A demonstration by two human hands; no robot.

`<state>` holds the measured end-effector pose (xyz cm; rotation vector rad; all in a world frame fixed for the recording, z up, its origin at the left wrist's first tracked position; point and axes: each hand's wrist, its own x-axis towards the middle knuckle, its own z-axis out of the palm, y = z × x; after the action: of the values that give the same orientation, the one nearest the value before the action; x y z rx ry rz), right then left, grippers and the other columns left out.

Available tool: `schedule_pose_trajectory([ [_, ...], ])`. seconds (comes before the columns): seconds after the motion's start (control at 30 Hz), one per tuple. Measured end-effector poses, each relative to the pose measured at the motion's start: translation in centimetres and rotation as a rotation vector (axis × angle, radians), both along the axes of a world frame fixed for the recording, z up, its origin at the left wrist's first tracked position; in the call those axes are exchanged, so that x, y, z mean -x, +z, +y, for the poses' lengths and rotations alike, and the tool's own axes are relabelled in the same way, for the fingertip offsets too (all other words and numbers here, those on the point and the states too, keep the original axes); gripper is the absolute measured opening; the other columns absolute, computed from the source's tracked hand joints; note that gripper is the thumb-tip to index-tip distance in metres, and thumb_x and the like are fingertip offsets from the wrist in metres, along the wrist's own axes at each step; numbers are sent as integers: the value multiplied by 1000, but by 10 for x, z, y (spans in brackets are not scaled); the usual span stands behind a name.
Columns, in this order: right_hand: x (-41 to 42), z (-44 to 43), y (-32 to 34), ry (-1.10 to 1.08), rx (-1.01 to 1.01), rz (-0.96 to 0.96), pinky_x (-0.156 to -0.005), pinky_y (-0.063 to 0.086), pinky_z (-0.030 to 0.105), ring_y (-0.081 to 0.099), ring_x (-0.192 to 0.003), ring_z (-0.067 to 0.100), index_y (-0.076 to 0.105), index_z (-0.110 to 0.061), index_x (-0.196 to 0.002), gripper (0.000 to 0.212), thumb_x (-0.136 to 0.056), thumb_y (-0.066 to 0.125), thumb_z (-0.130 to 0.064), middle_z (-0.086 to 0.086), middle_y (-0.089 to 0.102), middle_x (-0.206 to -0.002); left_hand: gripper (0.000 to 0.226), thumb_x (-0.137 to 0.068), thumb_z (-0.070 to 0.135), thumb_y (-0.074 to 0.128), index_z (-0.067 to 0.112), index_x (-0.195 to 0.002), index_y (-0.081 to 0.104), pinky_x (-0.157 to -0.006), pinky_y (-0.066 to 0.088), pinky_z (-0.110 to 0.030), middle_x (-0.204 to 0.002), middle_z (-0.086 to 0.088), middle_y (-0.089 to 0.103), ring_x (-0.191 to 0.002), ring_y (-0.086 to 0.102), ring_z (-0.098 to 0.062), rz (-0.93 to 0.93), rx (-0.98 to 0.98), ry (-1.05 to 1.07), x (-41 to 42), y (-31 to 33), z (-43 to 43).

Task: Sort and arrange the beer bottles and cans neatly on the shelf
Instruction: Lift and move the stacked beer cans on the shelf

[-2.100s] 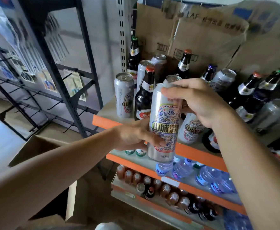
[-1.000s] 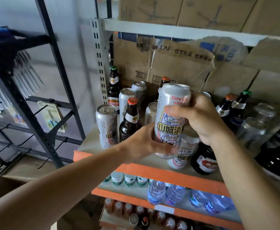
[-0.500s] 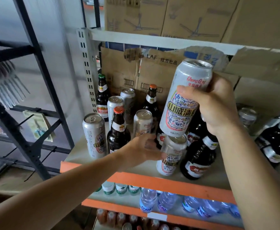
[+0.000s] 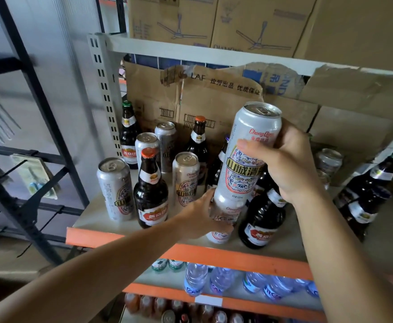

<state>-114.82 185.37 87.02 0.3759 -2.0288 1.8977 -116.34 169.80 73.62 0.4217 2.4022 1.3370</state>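
Observation:
My right hand [image 4: 288, 166] grips a tall silver beer can [image 4: 249, 155] with a blue and red pattern, tilted a little, its base on top of a second silver can [image 4: 223, 220]. My left hand [image 4: 198, 217] is curled round that lower can, which stands on the shelf [image 4: 279, 243] near its orange front edge. A dark beer bottle [image 4: 260, 220] stands just right of it. Left of my hands stand three silver cans [image 4: 115, 190] and a brown bottle with an orange cap [image 4: 150, 190].
More cans and bottles [image 4: 165, 145] stand at the back left against torn cardboard [image 4: 191, 94]. Dark bottles [image 4: 372, 194] lean at the right. An upper shelf board [image 4: 191, 52] carries fan cartons. Water bottles [image 4: 195, 278] fill the shelf below. A black metal rack [image 4: 35, 108] stands left.
My right hand lifted the can from waist height up to the shelf and brought it down onto the lower can. My left hand let go of the lifted can and took hold of the lower one.

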Motion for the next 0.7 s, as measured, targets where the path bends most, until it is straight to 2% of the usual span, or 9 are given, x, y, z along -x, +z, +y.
schedule_pose_trajectory([
  [0.07,1,3,-1,8,-4,-8,-83,58,48,72,-92,30,68,-11,-103,41,-63,80,-13,9,76,-96,81,-70,35,84,31,-139,40,-96,51,-43,-119,6,65,-105,63,-16,40,-21,39,3,-4,2],
  [0.2,6,9,0,-15,-41,-4,-81,58,43,73,-92,23,68,-19,-99,37,-64,80,-16,3,76,-96,72,-67,40,83,37,-128,45,-89,53,-48,-111,-3,69,-102,65,-24,64,-34,74,10,-8,9],
  [0.33,12,15,-1,-71,-48,-1,-77,58,36,73,-91,18,67,-21,-100,38,-65,80,-19,0,76,-96,72,-74,33,82,30,-135,44,-88,51,-37,-114,-2,64,-102,61,-21,96,-50,98,18,-9,22],
  [0.43,17,22,-3,-99,-20,-13,-77,57,35,72,-93,18,66,-19,-102,39,-66,80,-20,0,75,-96,71,-75,32,82,30,-135,45,-89,52,-37,-115,-1,64,-101,61,-19,82,-70,94,24,-8,26],
  [0.53,21,23,-5,-107,19,-9,-79,56,34,72,-94,17,64,-20,-101,37,-67,79,-19,-1,75,-96,67,-75,31,82,29,-132,48,-82,52,-33,-105,1,64,-92,61,-18,82,-78,95,29,-9,26],
  [0.6,23,22,-5,-95,19,-5,-78,56,32,72,-94,16,63,-22,-101,37,-67,78,-19,-3,75,-96,69,-74,31,82,28,-133,47,-78,47,-28,-95,2,63,-88,57,-13,103,-74,90,30,-11,26],
  [0.7,24,19,-6,-65,-36,-16,-80,56,35,72,-95,15,62,-22,-104,42,-66,81,-24,-1,74,-100,73,-73,30,83,30,-136,45,-77,46,-27,-92,0,64,-82,54,-6,112,-77,72,30,-14,24],
])
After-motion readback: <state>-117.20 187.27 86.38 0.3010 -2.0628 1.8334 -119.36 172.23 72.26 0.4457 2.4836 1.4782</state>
